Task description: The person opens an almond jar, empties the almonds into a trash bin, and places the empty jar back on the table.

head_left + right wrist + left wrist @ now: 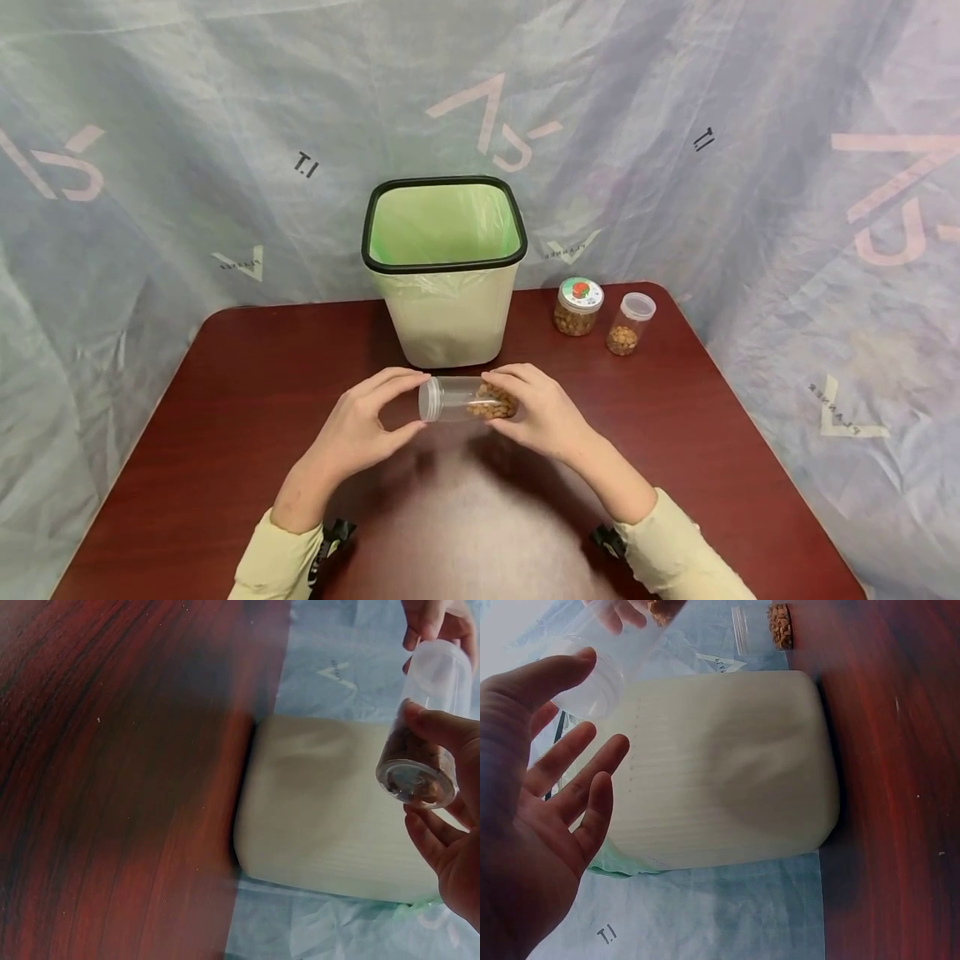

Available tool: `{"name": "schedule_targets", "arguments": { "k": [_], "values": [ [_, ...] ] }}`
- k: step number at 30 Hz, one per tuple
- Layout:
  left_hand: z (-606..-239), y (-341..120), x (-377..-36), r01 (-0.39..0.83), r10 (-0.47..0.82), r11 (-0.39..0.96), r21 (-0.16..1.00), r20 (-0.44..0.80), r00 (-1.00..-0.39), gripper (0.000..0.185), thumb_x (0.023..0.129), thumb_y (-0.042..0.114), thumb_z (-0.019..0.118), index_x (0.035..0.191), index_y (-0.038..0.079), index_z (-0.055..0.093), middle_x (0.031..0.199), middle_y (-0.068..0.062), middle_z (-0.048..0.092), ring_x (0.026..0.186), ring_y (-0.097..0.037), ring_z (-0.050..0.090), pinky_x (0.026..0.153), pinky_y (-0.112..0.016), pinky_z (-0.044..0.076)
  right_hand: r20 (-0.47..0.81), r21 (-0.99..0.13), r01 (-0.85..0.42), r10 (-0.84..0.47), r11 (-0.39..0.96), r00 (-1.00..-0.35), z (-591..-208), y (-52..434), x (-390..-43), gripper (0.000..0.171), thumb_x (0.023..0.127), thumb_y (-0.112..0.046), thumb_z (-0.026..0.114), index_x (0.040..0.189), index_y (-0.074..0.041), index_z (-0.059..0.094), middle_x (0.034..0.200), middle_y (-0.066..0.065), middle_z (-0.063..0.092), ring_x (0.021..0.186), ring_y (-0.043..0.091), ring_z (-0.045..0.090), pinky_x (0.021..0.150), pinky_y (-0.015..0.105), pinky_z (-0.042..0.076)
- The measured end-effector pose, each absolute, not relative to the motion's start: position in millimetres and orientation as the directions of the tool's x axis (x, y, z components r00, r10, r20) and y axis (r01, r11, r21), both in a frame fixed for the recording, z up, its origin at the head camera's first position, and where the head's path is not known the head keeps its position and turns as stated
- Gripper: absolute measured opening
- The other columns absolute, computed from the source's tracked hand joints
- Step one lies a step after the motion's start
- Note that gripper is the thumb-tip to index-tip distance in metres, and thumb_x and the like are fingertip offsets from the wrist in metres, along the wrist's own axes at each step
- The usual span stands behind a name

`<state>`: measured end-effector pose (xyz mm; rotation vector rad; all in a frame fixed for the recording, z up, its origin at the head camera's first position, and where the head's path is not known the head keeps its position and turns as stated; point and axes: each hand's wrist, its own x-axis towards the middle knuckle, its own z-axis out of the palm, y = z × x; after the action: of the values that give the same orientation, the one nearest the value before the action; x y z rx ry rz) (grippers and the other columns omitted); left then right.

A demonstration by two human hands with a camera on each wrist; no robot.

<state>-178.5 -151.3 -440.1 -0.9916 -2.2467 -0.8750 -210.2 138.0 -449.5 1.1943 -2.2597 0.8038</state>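
A clear plastic jar (459,398) lies sideways in the air above the table, with small brown nut-like pieces gathered at its right end. My left hand (362,423) pinches the white translucent lid (430,399) between thumb and fingers. At the opposite end, my right hand (547,418) grips the jar near its base. The right wrist view shows the round base (417,784) between the right thumb and fingers, with the lid end toward the left hand. The lid appears to be on the jar.
Behind the hands stands a cream trash bin (450,317) with a black rim and green liner. At the back right are a squat jar (576,321) with a printed lid and a taller clear jar (624,333), both holding brown pieces. Printed cloth (300,100) hangs around the dark red table (225,417).
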Motion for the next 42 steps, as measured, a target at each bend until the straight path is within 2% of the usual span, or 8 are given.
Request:
{"name": "schedule_targets", "arguments": {
  "k": [4, 9, 17, 24, 29, 32, 37, 42],
  "values": [
    [-437.7, -151.4, -183.7, 0.780, 0.442, 0.520, 0.348, 0.672, -0.594, 0.061, 0.069, 0.014, 0.087, 0.125, 0.014, 0.065, 0.112, 0.000, 0.065, 0.100, -0.014, 0.062, 0.088, -0.023, 0.045, 0.620, -0.279, -0.843, -0.584, 0.460, -0.524, -445.7, 138.6, -215.4, 0.059, 0.068, -0.017, 0.089, 0.122, -0.008, 0.066, 0.115, 0.004, 0.062, 0.106, 0.017, 0.057, 0.091, 0.031, 0.047],
    [-435.7, -151.3, -188.1, 0.757, 0.441, 0.532, 0.380, 0.638, -0.631, 0.060, 0.071, 0.019, 0.087, 0.127, 0.014, 0.064, 0.112, 0.003, 0.064, 0.097, -0.016, 0.063, 0.085, -0.023, 0.045, 0.634, -0.269, -0.848, -0.579, 0.456, -0.512, -444.3, 139.0, -221.1, 0.061, 0.066, -0.017, 0.090, 0.121, -0.008, 0.066, 0.114, 0.004, 0.063, 0.105, 0.017, 0.058, 0.090, 0.032, 0.048],
    [-433.7, -150.7, -195.5, 0.737, 0.437, 0.541, 0.405, 0.613, -0.658, 0.062, 0.073, 0.022, 0.086, 0.129, 0.015, 0.062, 0.115, 0.006, 0.062, 0.100, -0.008, 0.059, 0.086, -0.022, 0.044, 0.633, -0.260, -0.847, -0.581, 0.464, -0.512, -441.2, 140.1, -228.8, 0.062, 0.066, -0.018, 0.091, 0.122, -0.008, 0.066, 0.115, 0.004, 0.063, 0.105, 0.018, 0.058, 0.090, 0.034, 0.048],
    [-435.5, -148.2, -199.9, 0.760, 0.442, 0.516, 0.396, 0.637, -0.632, 0.067, 0.070, 0.015, 0.087, 0.131, 0.013, 0.060, 0.119, 0.004, 0.061, 0.099, -0.010, 0.059, 0.086, -0.020, 0.044, 0.619, -0.277, -0.837, -0.579, 0.473, -0.531, -438.7, 140.9, -229.4, 0.060, 0.067, -0.018, 0.090, 0.122, -0.010, 0.066, 0.115, 0.002, 0.062, 0.106, 0.016, 0.058, 0.089, 0.033, 0.048],
    [-434.9, -149.4, -204.5, 0.792, 0.436, 0.496, 0.357, 0.686, -0.582, 0.063, 0.069, 0.012, 0.086, 0.127, 0.016, 0.063, 0.116, 0.005, 0.062, 0.100, -0.012, 0.061, 0.087, -0.022, 0.045, 0.618, -0.289, -0.838, -0.578, 0.463, -0.533, -439.8, 138.6, -231.4, 0.060, 0.069, -0.018, 0.088, 0.123, -0.010, 0.065, 0.117, 0.002, 0.062, 0.107, 0.016, 0.057, 0.091, 0.032, 0.047],
    [-436.0, -151.0, -204.1, 0.798, 0.438, 0.485, 0.357, 0.691, -0.575, 0.060, 0.068, 0.012, 0.086, 0.125, 0.017, 0.065, 0.114, 0.005, 0.063, 0.099, -0.014, 0.062, 0.088, -0.023, 0.045, 0.615, -0.283, -0.838, -0.583, 0.467, -0.532, -441.3, 136.8, -231.5, 0.060, 0.069, -0.018, 0.088, 0.124, -0.010, 0.065, 0.117, 0.002, 0.062, 0.107, 0.016, 0.057, 0.090, 0.031, 0.048],
    [-440.0, -154.2, -199.9, 0.767, 0.445, 0.513, 0.384, 0.646, -0.621, 0.061, 0.069, 0.018, 0.088, 0.125, 0.016, 0.064, 0.111, 0.007, 0.063, 0.096, -0.010, 0.061, 0.085, -0.020, 0.045, 0.603, -0.263, -0.835, -0.593, 0.483, -0.533, -445.6, 133.4, -229.7, 0.059, 0.069, -0.018, 0.088, 0.123, -0.010, 0.065, 0.117, 0.002, 0.061, 0.107, 0.015, 0.057, 0.091, 0.031, 0.047],
    [-444.1, -158.9, -197.7, 0.733, 0.454, 0.553, 0.396, 0.594, -0.663, 0.062, 0.071, 0.023, 0.088, 0.127, 0.017, 0.063, 0.111, 0.006, 0.064, 0.095, -0.009, 0.061, 0.082, -0.024, 0.048, 0.598, -0.261, -0.828, -0.590, 0.497, -0.543, -452.4, 128.5, -227.2, 0.060, 0.068, -0.018, 0.088, 0.123, -0.011, 0.065, 0.116, 0.001, 0.061, 0.108, 0.015, 0.057, 0.091, 0.031, 0.047]
  ]
}}
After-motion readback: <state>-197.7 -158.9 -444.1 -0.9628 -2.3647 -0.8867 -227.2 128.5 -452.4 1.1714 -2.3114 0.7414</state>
